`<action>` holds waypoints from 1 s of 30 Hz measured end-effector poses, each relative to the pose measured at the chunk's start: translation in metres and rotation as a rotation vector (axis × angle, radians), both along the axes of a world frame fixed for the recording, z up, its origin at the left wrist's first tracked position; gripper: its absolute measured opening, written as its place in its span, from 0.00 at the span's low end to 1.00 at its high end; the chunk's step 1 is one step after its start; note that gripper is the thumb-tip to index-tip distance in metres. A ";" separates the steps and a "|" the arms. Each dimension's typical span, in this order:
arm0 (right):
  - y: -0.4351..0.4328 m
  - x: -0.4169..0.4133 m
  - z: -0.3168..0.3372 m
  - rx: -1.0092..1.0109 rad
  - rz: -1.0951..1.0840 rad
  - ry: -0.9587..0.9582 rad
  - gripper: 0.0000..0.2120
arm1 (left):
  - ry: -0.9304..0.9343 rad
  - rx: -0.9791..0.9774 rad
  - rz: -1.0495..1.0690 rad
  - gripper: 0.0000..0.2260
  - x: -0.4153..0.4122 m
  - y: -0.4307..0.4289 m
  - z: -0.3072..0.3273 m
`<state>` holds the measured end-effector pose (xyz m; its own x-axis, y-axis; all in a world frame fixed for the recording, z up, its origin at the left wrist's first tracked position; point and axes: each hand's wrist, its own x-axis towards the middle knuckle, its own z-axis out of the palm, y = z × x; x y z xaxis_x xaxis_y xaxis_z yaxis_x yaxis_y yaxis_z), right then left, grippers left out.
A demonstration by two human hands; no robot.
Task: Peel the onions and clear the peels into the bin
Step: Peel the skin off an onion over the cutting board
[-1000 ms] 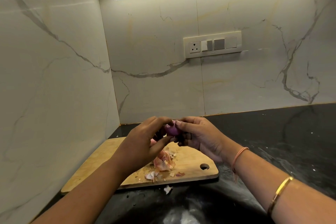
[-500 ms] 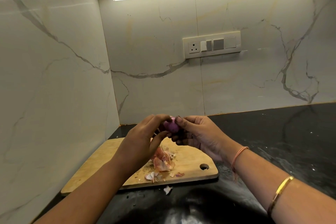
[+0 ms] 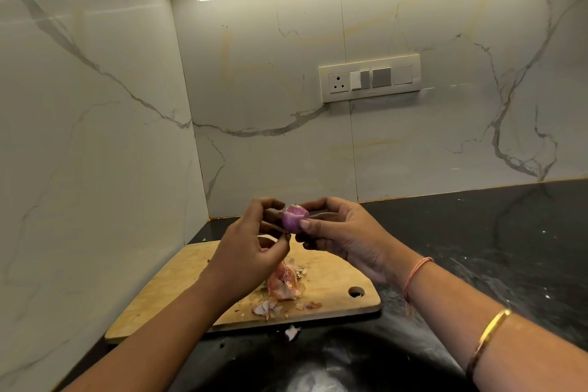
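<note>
A small purple onion is held above the wooden cutting board. My right hand grips it from the right with thumb and fingers. My left hand touches its left side with the fingertips, pinching at the skin. A heap of pink onion peels lies on the board under my hands, with smaller scraps near the board's front edge. One white peel scrap lies on the black counter just off the board. No bin is in view.
The black stone counter runs to the right. Marble walls close the corner at the left and the back. A switch and socket plate sits on the back wall. The board has a hanging hole at its right end.
The onion has been turned and lifted slightly between my fingers, and more of its purple surface shows. My left thumb has drawn back from it. The peels on the board lie as before.
</note>
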<state>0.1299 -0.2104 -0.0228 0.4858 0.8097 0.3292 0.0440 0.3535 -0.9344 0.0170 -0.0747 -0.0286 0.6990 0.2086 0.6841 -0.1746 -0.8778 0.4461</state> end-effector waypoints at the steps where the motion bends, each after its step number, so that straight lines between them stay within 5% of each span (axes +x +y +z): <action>1: 0.000 0.000 0.000 -0.007 -0.007 -0.016 0.15 | -0.001 -0.041 -0.013 0.19 0.000 -0.001 0.000; 16: 0.008 -0.005 -0.004 -0.044 -0.208 -0.450 0.17 | -0.016 -0.335 -0.015 0.11 0.006 -0.007 -0.001; 30: 0.011 -0.007 -0.006 -0.092 -0.277 -0.536 0.13 | -0.073 0.080 0.167 0.16 0.003 -0.009 0.001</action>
<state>0.1231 -0.1990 -0.0284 0.4682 0.7138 0.5209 0.5952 0.1809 -0.7830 0.0200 -0.0842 -0.0271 0.6073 0.2603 0.7506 -0.0526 -0.9295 0.3650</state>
